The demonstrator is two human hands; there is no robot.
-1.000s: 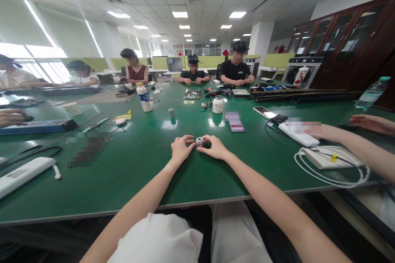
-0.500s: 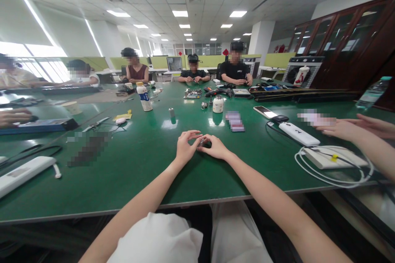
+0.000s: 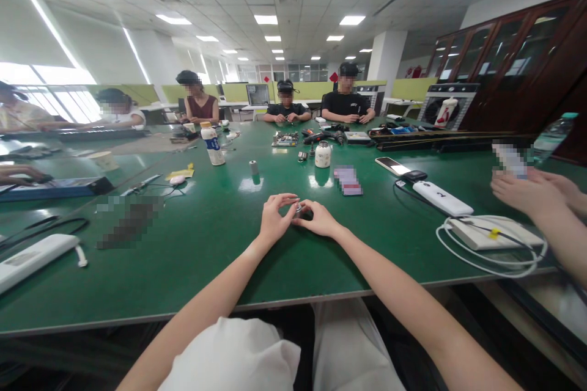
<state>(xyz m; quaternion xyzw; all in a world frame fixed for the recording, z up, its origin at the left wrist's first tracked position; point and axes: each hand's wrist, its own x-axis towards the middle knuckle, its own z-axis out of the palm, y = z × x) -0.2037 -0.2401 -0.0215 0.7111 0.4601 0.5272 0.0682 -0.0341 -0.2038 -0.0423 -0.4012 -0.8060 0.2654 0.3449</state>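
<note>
Over the green table (image 3: 220,263), my left hand (image 3: 277,215) and my right hand (image 3: 320,219) meet in front of me. Both sets of fingertips are closed round a small silvery metal piece (image 3: 298,210), mostly covered by the fingers, so its exact kind does not show. Beyond my left hand a small grey cylinder (image 3: 254,167) stands upright on the table. Past my right hand are a white jar (image 3: 323,155) with an open-looking top and a flat pinkish-purple rectangular item (image 3: 348,181).
On the right lie a phone (image 3: 392,165), a white power strip (image 3: 443,198) and a white box (image 3: 498,233) with a coiled cable. A co-worker's hands (image 3: 534,195) hold a blurred item there. A labelled bottle (image 3: 213,144) and another white strip (image 3: 39,261) are on the left.
The co-worker's hands on the right have lifted their blurred item and tilted it up. My own hands stay nearly in place, with slightly more of the metal piece showing between the fingertips.
</note>
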